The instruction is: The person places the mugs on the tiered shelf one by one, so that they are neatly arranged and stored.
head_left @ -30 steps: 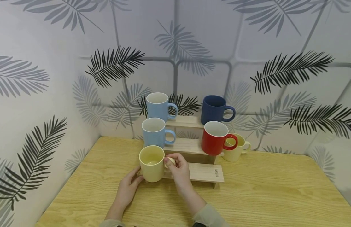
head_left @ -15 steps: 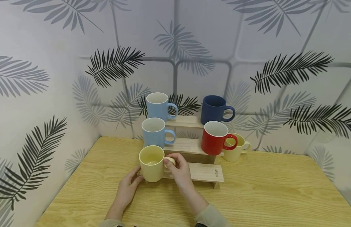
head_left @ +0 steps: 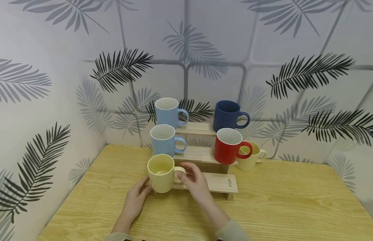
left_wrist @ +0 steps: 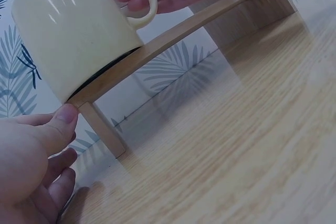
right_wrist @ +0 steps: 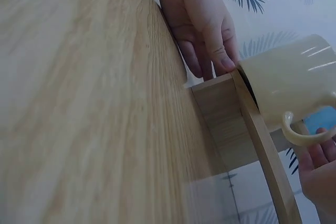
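Note:
A yellow mug (head_left: 161, 175) stands upright at the left end of the lowest step of a three-tier wooden rack (head_left: 216, 182), its handle pointing right. My left hand (head_left: 135, 201) holds that left end of the rack beside the mug's base; in the left wrist view the thumb (left_wrist: 65, 115) lies at the step's corner, with the fingers lower down behind it. Around the mug's handle (head_left: 181, 169) my right hand (head_left: 198, 184) is loosened, thumb and fingers spread beside it. In the right wrist view the right fingers (right_wrist: 319, 153) show just past the handle.
Light blue mugs (head_left: 167, 112) stand on the left of the upper two steps. On the right are a navy mug (head_left: 227, 117) on top and a red mug (head_left: 227, 149) below it. Another yellow mug (head_left: 248, 162) is behind the rack's right side, partly hidden. A patterned wall backs the wooden table (head_left: 280, 201).
My right hand has loosened from the yellow mug's handle and shifted slightly right, its fingers opening. The left hand and the mug keep their places.

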Available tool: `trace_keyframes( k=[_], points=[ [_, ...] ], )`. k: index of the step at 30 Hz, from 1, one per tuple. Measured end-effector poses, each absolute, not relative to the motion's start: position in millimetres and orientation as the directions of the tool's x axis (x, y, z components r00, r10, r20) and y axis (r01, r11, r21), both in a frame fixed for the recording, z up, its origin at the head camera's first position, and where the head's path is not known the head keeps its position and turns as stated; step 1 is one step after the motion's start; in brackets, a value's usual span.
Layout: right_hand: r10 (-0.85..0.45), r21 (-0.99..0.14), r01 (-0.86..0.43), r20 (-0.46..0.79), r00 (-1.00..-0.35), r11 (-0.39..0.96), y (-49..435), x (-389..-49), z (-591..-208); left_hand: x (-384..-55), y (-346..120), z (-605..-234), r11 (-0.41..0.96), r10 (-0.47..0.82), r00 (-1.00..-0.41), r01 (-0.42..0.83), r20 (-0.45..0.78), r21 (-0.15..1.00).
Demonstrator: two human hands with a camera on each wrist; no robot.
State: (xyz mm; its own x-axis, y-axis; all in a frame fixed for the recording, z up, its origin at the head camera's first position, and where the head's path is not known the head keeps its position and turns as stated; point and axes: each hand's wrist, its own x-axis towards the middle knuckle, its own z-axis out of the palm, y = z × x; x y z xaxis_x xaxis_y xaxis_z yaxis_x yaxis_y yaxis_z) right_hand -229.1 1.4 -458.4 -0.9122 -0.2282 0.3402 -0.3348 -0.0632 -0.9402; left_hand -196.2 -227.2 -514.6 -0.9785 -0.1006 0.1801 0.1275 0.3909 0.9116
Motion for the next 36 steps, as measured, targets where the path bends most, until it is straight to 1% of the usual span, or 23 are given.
trace_keyframes(
  k=[8,19,23,27,31,33,36],
  points=[
    [-0.270,-0.942,-0.335,0.321,-0.908,0.006,21.5,-225.9,-456.3,-196.8,-226.6,-515.2,0.403,-0.106,-0.976,0.131,0.189,0.906],
    [-0.349,-0.911,-0.408,0.366,-0.863,0.054,50.0,-222.5,-454.7,-195.3,-225.8,-515.3,0.387,-0.101,-0.979,0.123,0.175,0.914],
    [-0.350,-0.898,-0.433,0.382,-0.856,0.081,59.1,-216.2,-442.1,-195.5,-225.4,-515.2,0.390,-0.103,-0.978,0.127,0.180,0.912],
    [-0.339,-0.846,-0.507,0.434,-0.835,0.166,68.5,-203.9,-420.6,-195.3,-224.6,-515.7,0.398,-0.111,-0.978,0.117,0.175,0.910],
    [-0.321,-0.742,-0.627,0.549,-0.772,0.238,80.0,-198.2,-405.4,-195.3,-224.9,-516.7,0.397,-0.109,-0.977,0.125,0.182,0.909],
    [-0.304,-0.678,-0.691,0.623,-0.721,0.251,86.4,-198.5,-399.7,-195.3,-225.2,-516.7,0.394,-0.106,-0.977,0.127,0.183,0.910],
    [-0.250,-0.596,-0.774,0.732,-0.634,0.215,97.7,-203.2,-393.5,-195.0,-225.2,-515.8,0.391,-0.106,-0.978,0.124,0.178,0.912]
  ],
)
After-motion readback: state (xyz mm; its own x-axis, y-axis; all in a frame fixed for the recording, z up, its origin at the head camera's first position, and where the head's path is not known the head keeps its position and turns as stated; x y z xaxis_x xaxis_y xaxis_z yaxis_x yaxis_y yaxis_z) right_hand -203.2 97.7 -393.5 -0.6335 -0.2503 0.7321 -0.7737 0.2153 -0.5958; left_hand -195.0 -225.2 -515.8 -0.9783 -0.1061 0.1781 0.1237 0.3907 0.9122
